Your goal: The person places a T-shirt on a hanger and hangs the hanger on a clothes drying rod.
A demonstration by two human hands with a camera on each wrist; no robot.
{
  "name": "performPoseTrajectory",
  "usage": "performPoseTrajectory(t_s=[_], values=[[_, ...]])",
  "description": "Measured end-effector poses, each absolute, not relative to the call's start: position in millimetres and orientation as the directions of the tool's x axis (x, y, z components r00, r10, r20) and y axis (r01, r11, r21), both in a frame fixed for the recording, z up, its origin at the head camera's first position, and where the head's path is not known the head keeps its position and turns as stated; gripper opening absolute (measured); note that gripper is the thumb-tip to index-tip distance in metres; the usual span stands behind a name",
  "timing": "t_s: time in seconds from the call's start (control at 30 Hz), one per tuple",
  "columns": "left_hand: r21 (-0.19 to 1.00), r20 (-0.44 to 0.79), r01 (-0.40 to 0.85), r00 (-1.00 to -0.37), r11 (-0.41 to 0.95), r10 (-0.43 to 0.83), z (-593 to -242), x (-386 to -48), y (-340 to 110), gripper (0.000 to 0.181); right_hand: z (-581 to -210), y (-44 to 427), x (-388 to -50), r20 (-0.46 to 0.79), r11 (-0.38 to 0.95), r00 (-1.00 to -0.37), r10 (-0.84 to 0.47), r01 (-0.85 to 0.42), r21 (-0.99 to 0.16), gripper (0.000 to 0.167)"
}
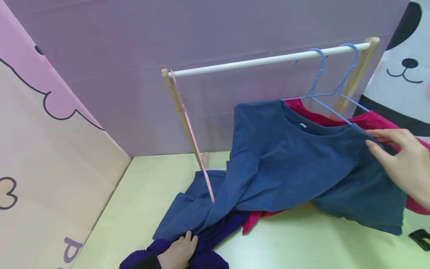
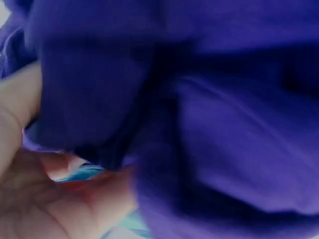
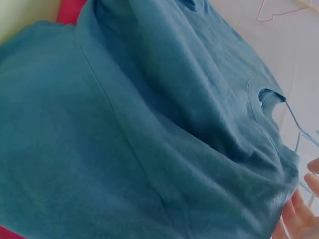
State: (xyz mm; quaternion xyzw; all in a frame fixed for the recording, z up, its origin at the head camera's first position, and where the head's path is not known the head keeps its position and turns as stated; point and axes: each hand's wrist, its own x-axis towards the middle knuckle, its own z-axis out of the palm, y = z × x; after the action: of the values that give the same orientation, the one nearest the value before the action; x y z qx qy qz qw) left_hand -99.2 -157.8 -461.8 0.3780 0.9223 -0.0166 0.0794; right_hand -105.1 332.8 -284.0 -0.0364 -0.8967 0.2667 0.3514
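Head view: right hand point(image 1: 407, 160), loosely parted, touched the blue shirt point(image 1: 299, 160) stretching leftward; left hand point(image 1: 179, 251) gripped purple cloth point(image 1: 211, 258).

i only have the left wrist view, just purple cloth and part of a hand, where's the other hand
Observer: The right hand is at one shoulder of a blue shirt.
Operator: is that shirt on anything
Observer: Yes, the head view shows it on a blue hanger hooked over a white rail.
Operator: anything behind it
Observer: A red garment, partly hidden by the shirt.
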Motion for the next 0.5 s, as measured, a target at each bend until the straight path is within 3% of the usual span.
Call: performPoseTrajectory(t_s=[0.13,0.27,0.5], values=[[0.004,-0.131,0.735,-0.672,0.678,0.729,-455.1,-112.6,-159.3,0.019,-284.1,325.1,-96.6,0.7,0.851,-0.682,0.215,-0.221,-0.477,0.024],[0.119,-0.105,0.716,-0.679,0.687,0.726,-440.0,-129.8,-164.3,0.014,-279.7,315.2,-87.6,0.755,0.842,-0.634,0.168,-0.306,-0.444,0.022],[0.313,0.022,0.697,-0.685,0.645,0.729,-395.7,-156.4,-164.4,0.019,-281.0,306.5,-80.6,0.715,0.877,-0.686,0.136,-0.252,-0.409,0.021]])
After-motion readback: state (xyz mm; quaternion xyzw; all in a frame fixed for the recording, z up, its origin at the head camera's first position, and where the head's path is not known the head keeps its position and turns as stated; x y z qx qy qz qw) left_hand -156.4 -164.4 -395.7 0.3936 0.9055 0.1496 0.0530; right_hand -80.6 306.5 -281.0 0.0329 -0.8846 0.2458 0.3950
